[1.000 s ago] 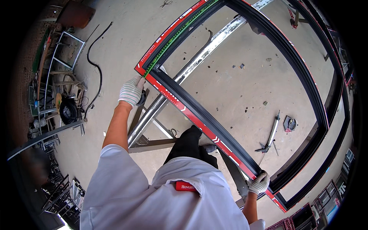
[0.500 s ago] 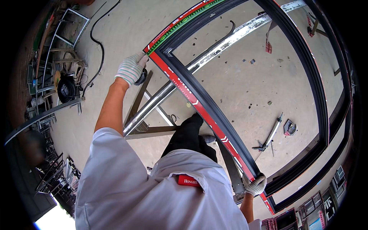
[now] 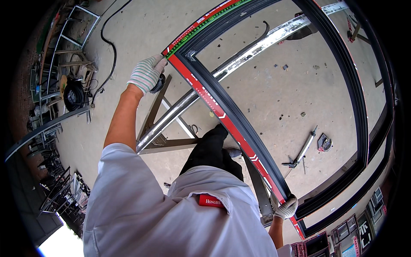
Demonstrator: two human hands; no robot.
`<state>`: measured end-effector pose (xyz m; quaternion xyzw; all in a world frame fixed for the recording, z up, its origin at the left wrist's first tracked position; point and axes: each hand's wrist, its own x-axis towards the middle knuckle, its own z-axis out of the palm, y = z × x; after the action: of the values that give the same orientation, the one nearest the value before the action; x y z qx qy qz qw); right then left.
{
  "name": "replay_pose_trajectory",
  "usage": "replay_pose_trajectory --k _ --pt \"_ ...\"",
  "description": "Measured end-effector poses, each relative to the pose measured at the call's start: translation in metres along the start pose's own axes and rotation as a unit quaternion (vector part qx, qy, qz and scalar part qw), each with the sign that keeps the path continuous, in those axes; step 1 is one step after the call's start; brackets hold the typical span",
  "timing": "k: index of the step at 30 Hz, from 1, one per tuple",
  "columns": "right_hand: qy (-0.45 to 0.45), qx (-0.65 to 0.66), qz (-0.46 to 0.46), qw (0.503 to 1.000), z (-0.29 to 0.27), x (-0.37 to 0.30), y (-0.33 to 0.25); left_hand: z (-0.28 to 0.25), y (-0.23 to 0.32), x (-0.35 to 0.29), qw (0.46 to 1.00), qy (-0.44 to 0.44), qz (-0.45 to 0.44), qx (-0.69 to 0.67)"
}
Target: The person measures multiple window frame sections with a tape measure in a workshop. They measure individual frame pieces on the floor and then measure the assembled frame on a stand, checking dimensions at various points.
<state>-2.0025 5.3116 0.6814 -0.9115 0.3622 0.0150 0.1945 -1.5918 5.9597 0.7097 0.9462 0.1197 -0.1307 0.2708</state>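
A large black window frame (image 3: 239,109), its outer faces covered with red film, spans from top centre to lower right. My left hand (image 3: 147,75), in a striped knit glove, is closed at the frame's far left corner. In it is a tape measure (image 3: 159,84), whose dark case shows below the fingers. Its green blade (image 3: 201,31) lies along the frame's upper left side. Lower right, my right hand (image 3: 287,207), also gloved, has its fingers wrapped over the red-filmed near side of the frame, close to the near corner.
A metal support bar (image 3: 274,36) on a trestle (image 3: 156,111) passes beneath the frame. On the floor are a caulking gun (image 3: 305,147) and a small round container (image 3: 325,143). A black hose (image 3: 112,47) and coiled hose (image 3: 75,98) lie left; stacked frames (image 3: 344,229) stand lower right.
The frame's far part has shifted slightly right in view. A dark shape has appeared under the bar at upper right. Both hands keep their holds.
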Motion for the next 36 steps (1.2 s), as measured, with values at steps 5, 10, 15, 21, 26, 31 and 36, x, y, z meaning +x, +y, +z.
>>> replay_pose_trajectory --k 5,10,15,21,26,31,36 --pt "-0.007 0.003 -0.002 1.0 0.0 0.001 0.005 -0.001 0.003 -0.001 1.0 0.0 0.005 0.006" --pt "-0.022 0.041 0.006 0.999 0.002 0.003 -0.023 -0.003 0.007 -0.002 1.0 -0.012 0.008 -0.005" --pt "-0.081 -0.016 -0.229 0.97 0.03 0.013 -0.125 -0.003 0.0 -0.004 1.0 -0.001 0.01 0.013" --pt "-0.155 0.025 -0.428 0.89 0.074 0.013 -0.274 0.005 -0.012 0.002 0.999 0.016 0.022 0.036" --pt "-0.17 0.037 -0.479 0.861 0.104 0.012 -0.334 -0.003 0.002 -0.003 1.0 0.001 0.0 0.002" --pt "-0.187 0.03 -0.493 0.849 0.11 0.016 -0.341 -0.006 0.005 -0.002 0.998 0.0 0.018 0.067" --pt "-0.174 0.035 -0.503 0.846 0.11 0.015 -0.342 -0.004 0.001 -0.002 0.999 -0.001 0.016 0.039"
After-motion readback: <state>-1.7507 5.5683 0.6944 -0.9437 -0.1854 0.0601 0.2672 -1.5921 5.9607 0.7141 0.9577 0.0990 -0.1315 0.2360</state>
